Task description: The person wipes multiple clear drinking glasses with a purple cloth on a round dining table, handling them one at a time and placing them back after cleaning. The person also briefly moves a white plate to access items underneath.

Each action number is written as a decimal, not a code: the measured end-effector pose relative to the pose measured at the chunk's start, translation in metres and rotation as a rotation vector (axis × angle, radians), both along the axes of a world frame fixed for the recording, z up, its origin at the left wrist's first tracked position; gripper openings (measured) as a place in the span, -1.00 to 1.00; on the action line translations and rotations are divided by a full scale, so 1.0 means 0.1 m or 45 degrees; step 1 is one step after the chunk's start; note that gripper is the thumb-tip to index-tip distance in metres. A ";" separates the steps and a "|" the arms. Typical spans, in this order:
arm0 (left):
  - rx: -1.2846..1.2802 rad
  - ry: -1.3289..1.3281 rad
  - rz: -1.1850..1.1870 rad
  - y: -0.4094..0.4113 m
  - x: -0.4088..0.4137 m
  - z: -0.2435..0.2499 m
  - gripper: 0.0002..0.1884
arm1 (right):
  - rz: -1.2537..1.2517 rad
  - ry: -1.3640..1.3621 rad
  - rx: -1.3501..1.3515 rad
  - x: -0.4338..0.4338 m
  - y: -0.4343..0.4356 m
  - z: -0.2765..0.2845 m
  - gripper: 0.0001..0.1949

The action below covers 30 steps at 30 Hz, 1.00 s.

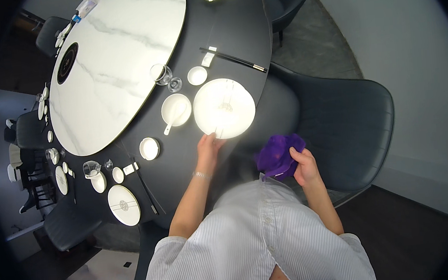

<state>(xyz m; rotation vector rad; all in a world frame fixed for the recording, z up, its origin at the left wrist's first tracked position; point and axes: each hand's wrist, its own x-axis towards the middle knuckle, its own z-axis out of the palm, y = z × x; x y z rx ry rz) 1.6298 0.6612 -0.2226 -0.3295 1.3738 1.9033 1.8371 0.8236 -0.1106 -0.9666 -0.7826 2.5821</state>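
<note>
My left hand (207, 144) pinches the near rim of a large round white plate (240, 102) with a printed emblem, at the edge of the dark table. In my right hand (307, 168) is a crumpled purple cloth (275, 157), held in front of my shirt and beside the chair seat. Left of the plate sits a white bowl (169, 104) with a white ceramic spoon (174, 119) in it. A small white dish (197, 75) lies beyond, near a stemmed glass (174, 84). Black chopsticks (237, 60) lean on a white rest (208, 57).
A marble-patterned turntable (121, 65) covers the middle of the dark round table (148, 184). A dark leather chair (346, 125) stands close on my right. A white ashtray-like dish (149, 148) and another place setting with a plate (124, 205) are to the left.
</note>
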 end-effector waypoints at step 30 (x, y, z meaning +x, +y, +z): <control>-0.459 0.860 -0.454 0.25 -2.63 -0.02 -0.68 | -0.252 0.426 0.642 -0.16 0.04 0.70 -0.43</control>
